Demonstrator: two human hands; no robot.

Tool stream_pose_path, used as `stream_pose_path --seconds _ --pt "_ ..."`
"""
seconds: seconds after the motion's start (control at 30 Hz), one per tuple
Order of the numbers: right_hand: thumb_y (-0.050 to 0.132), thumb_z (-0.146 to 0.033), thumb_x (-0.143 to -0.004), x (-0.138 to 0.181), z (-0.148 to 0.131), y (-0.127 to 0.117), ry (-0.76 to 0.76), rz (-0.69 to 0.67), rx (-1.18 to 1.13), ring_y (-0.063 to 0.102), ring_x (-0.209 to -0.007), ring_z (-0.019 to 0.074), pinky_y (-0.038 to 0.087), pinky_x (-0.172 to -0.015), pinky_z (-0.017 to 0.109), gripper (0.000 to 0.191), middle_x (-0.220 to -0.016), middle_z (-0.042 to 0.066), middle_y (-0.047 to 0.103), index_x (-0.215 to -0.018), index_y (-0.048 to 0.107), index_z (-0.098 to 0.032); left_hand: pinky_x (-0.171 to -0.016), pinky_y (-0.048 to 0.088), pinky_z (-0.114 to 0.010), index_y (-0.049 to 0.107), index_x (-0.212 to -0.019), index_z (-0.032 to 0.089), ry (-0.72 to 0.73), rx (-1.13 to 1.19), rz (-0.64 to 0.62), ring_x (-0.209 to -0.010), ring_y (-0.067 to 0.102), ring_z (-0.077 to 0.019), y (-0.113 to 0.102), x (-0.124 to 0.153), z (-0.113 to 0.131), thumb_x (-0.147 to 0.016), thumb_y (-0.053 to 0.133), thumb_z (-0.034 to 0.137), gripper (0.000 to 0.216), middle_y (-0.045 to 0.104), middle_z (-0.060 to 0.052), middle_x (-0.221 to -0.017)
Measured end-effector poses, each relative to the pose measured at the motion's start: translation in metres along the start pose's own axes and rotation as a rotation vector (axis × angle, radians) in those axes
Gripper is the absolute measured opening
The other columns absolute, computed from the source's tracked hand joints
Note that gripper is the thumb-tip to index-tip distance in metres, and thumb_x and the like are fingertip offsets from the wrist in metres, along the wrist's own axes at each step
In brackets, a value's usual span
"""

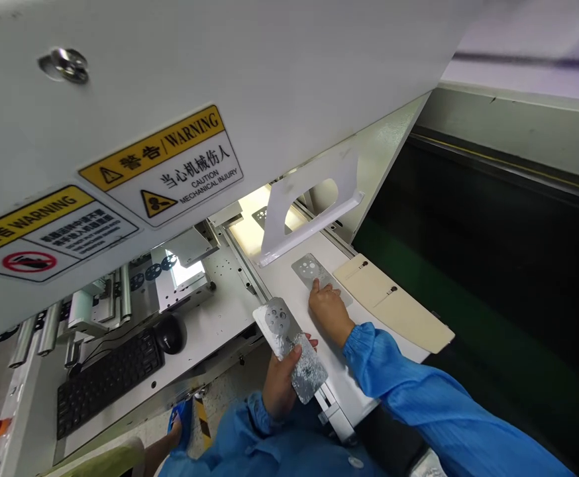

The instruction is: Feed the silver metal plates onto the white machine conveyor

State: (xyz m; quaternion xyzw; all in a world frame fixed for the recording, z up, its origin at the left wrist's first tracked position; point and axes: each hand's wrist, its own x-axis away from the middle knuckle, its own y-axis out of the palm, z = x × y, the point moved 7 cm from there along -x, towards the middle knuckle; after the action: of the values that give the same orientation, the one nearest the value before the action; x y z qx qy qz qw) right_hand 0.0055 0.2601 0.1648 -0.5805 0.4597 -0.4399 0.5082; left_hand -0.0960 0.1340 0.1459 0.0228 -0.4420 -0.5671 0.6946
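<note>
My left hand (280, 381) grips a silver-grey phone back cover (282, 331) with a round cluster of camera holes at its upper end. The thumb lies across its mottled, shiny face and the fingertips show at the far edge; whether more covers lie beneath it, I cannot tell. To the right, my right hand (332, 308) has its fingers curled over a second phone back cover (309, 266), which lies on a white conveyor belt (289, 281). Part of that cover is hidden under the hand. Farther in, another cover (260, 215) lies on the lit part of the belt.
A white guard plate (312, 225) with an oval opening stands across the belt. Above hangs a machine housing with warning labels (170, 165). A cream side board (393, 301) borders the belt. At left are a keyboard (110, 377), a mouse (170, 333) and rollers. Another person's foot (183, 424) shows below.
</note>
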Motion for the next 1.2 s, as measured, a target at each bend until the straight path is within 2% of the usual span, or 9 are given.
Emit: stream_pose_path --seconds 0.17,0.33,0.47,0.63,0.73,0.83,0.93,1.0,1.2 --pt "0.06 -0.044 -0.088 -0.027 0.019 -0.015 0.093 -0.079 0.011 0.06 -0.106 0.0236 0.049 -0.089 0.044 0.041 -0.115 0.011 0.063 -0.116 0.06 -0.014 -0.092 0.046 -0.047 0.07 -0.098 0.012 0.026 -0.024 0.008 -0.105 0.064 -0.0352 0.013 -0.006 0.016 -0.054 0.086 0.049 0.06 0.073 -0.017 -0.092" --pt "0.06 -0.042 -0.09 -0.06 0.034 -0.023 0.256 -0.134 -0.063 0.058 -0.108 0.0233 0.05 -0.089 0.046 0.039 -0.123 0.009 0.058 -0.119 0.057 -0.017 -0.092 0.046 -0.047 0.071 -0.094 0.012 0.072 0.003 -0.008 -0.102 0.065 -0.0346 0.015 -0.003 0.018 -0.052 0.086 0.049 0.058 0.073 -0.016 -0.093" --pt "0.06 -0.041 -0.09 -0.061 0.033 -0.03 0.292 -0.124 -0.185 0.059 -0.108 0.0231 0.049 -0.091 0.047 0.038 -0.123 0.009 0.059 -0.12 0.057 -0.017 -0.093 0.046 -0.047 0.07 -0.095 0.013 0.12 -0.002 0.021 -0.104 0.065 -0.035 0.007 -0.002 0.021 -0.054 0.086 0.049 0.057 0.073 -0.015 -0.093" --pt "0.053 -0.031 -0.092 -0.016 0.032 -0.035 0.187 -0.071 -0.43 0.063 -0.089 0.0174 0.05 -0.08 0.036 0.026 -0.103 0.006 0.066 -0.113 0.058 -0.017 -0.095 0.047 -0.044 0.069 -0.097 0.015 0.192 0.007 0.104 -0.104 0.065 -0.0304 -0.002 -0.008 0.028 -0.055 0.086 0.048 0.057 0.073 -0.013 -0.098" --pt "0.048 -0.025 -0.091 0.033 0.039 -0.031 0.131 -0.051 -0.581 0.065 -0.089 0.0163 0.05 -0.075 0.028 0.02 -0.1 0.004 0.069 -0.106 0.059 -0.02 -0.099 0.045 -0.042 0.067 -0.107 0.018 0.24 0.014 0.054 -0.109 0.064 -0.0284 0.011 -0.009 0.033 -0.061 0.081 0.051 0.058 0.072 -0.01 -0.102" --pt "0.05 -0.028 -0.086 0.084 0.045 -0.025 0.106 -0.06 -0.66 0.066 -0.086 0.0193 0.052 -0.071 0.03 0.015 -0.091 0.003 0.07 -0.095 0.061 -0.022 -0.099 0.046 -0.043 0.062 -0.118 0.019 0.222 0.0 0.012 -0.109 0.064 -0.0302 0.027 -0.009 0.025 -0.058 0.084 0.047 0.069 0.072 -0.01 -0.109" --pt "0.061 -0.036 -0.079 0.121 0.048 -0.024 0.106 0.002 -0.662 0.059 -0.111 0.0285 0.05 -0.086 0.041 0.023 -0.121 0.012 0.062 -0.098 0.06 -0.022 -0.096 0.048 -0.046 0.06 -0.121 0.016 0.141 -0.03 0.052 -0.105 0.066 -0.0333 0.038 -0.01 0.003 -0.05 0.088 0.04 0.08 0.073 -0.012 -0.106" --pt "0.067 -0.037 -0.075 0.133 0.047 -0.025 0.076 0.074 -0.624 0.051 -0.122 0.0303 0.048 -0.092 0.042 0.035 -0.135 0.015 0.051 -0.104 0.057 -0.022 -0.097 0.048 -0.046 0.06 -0.122 0.016 0.122 -0.042 0.043 -0.105 0.066 -0.0324 0.044 -0.01 -0.009 -0.052 0.087 0.039 0.078 0.073 -0.011 -0.106" --pt "0.061 -0.025 -0.071 0.115 0.058 -0.018 0.067 0.137 -0.494 0.055 -0.11 0.0279 0.047 -0.094 0.041 0.038 -0.113 0.014 0.057 -0.108 0.051 -0.017 -0.096 0.049 -0.043 0.065 -0.107 0.018 0.145 -0.078 0.013 -0.106 0.065 -0.0287 0.036 -0.008 -0.014 -0.06 0.083 0.045 0.057 0.073 -0.01 -0.103"
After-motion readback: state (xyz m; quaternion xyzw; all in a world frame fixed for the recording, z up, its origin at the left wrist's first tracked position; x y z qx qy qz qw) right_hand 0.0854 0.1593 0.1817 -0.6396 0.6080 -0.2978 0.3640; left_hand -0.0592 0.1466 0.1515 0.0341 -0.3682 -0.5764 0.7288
